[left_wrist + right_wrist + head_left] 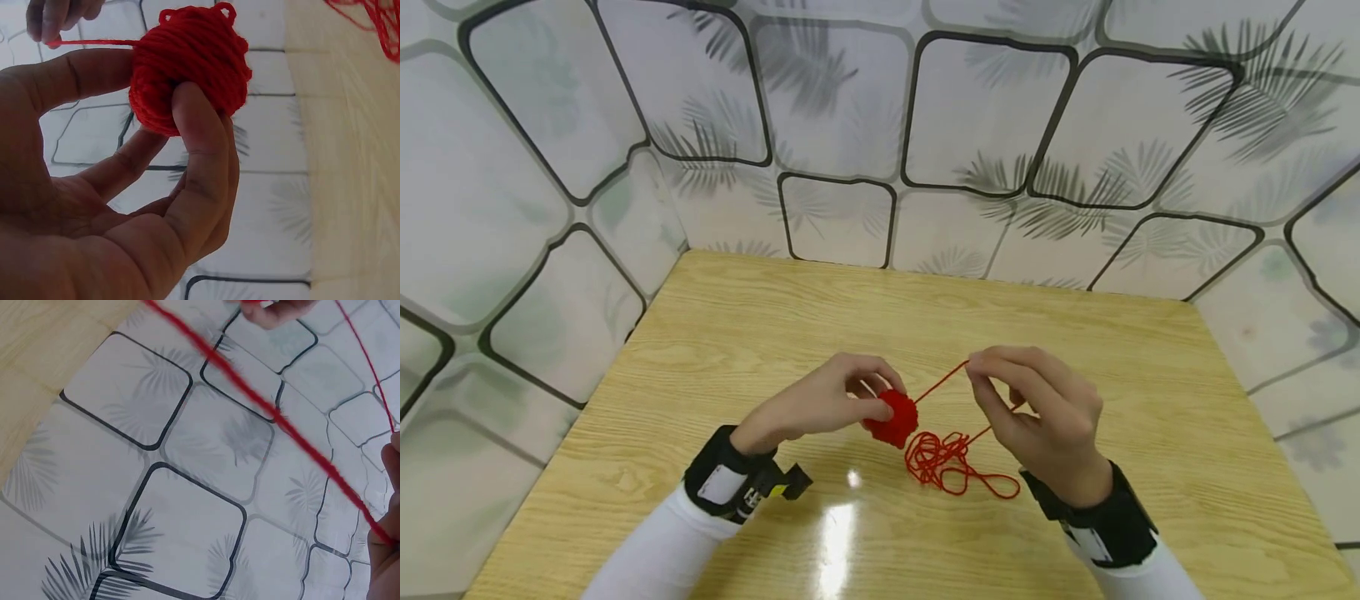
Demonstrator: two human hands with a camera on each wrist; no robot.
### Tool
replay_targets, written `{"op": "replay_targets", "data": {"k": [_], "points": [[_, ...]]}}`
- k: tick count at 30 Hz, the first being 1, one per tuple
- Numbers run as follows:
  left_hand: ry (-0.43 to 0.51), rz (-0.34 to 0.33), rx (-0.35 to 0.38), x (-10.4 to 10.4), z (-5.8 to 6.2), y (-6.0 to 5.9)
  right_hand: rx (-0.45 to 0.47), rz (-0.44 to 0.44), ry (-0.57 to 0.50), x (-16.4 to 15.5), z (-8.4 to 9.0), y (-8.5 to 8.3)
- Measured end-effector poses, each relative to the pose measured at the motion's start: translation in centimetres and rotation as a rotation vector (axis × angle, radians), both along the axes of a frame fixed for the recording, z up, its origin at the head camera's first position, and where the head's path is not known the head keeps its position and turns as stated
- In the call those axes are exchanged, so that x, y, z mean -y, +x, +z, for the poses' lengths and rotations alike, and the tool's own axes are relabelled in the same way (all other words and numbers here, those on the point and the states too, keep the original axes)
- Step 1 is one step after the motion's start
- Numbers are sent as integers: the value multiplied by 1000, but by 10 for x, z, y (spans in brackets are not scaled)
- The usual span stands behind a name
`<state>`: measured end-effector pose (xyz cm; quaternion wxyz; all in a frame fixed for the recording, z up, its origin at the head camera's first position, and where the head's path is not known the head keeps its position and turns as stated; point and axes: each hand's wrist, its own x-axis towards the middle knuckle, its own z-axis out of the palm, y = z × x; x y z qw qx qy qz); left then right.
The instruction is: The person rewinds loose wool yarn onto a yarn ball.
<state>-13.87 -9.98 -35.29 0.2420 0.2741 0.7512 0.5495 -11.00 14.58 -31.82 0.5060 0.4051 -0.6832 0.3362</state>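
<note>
Ball of red yarn (891, 419): in the left hand (838, 396), seemingly up off the wooden table (760, 317), left of the right hand (1048, 417). Left fingers and thumb curled round it, tips pressed to the windings; small loops stick out along one side in the left wrist view.

Right hand: thumb and fingertips narrowed to a pinch on the strand (942, 382), which runs straight and looks taut from the ball. A further length leaves the same hand lower down and drops to the loose yarn (936, 458), a tangle of loops lying on the table near the ball, between the two hands.

Step in hand, by my reading: winding loose yarn onto the ball, partway, with a fair heap unwound. A single moment cannot settle the direction; paying out would look similar.

Next move, if winding, calls for carrying the strand round the ball under light tension, left fingers shifting clear of the wrap, and the slack feeding without snagging in the tangle.
</note>
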Motion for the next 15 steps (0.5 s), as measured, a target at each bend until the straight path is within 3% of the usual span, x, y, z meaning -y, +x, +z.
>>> {"op": "replay_targets", "data": {"k": [4, 8, 11, 13, 15], "points": [[225, -42, 347, -4, -9, 11, -49, -45, -31, -2, -3, -13], [460, -31, 547, -11, -11, 32, 9, -45, -62, -9, -11, -28], [610, 5, 589, -18, -7, 49, 125, 8, -117, -13, -19, -38], [686, 23, 547, -22, -5, 60, 239, 64, -164, -15, -25, -43], [751, 35, 436, -26, -5, 69, 374, 102, -206, -17, -32, -46]]}}
